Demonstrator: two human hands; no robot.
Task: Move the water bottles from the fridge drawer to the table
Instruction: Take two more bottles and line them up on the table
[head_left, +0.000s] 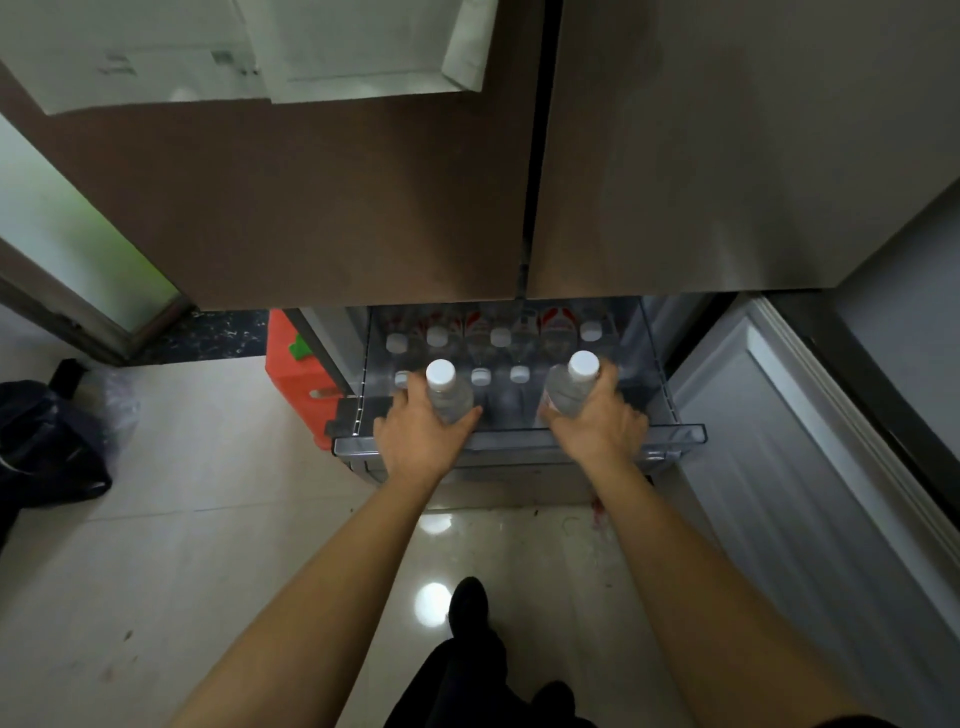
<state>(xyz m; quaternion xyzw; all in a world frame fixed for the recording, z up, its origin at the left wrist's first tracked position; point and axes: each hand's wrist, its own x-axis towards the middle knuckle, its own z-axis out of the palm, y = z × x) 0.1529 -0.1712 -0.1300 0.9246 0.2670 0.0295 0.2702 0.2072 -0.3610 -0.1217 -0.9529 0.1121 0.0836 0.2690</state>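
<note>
Upright over open fridge drawer (691, 434), white caps above the rest: left bottle (450, 400) grasped by left hand (418, 434), right bottle (570, 395) grasped by right hand (597, 426). More capped bottles (500, 336) standing in drawer behind. Beside drawer, red crate (293, 374); black bag (47, 441) on floor (208, 493).

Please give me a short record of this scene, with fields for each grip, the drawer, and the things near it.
left grip: holds left bottle by its body, cap up
right grip: holds right bottle, cap up, tilted a little
drawer: pulled open, under both grips
other bottles: about seven white caps show, in two rows in the drawer
fridge doors: closed, above the drawer
orange box: on the floor, left of the drawer
black bag: on the floor, far left
table: not in view
</note>
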